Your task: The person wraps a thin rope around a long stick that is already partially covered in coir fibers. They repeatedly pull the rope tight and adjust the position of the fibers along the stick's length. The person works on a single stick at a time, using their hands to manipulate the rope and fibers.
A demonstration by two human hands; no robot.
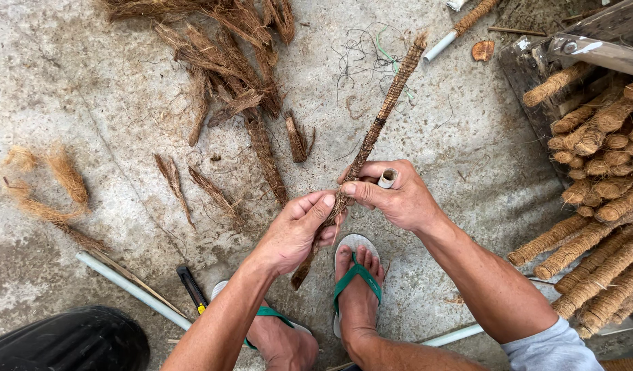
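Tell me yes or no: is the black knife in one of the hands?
No, the black knife lies on the concrete floor; both hands grip the fibre-wrapped stick.

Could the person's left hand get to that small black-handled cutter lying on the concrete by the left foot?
Probably yes, once it lets go. The left hand now grips the fibre-wrapped stick; the black-handled cutter lies uncovered on the concrete floor, beside the white pipe.

Head view, steeply down, close.
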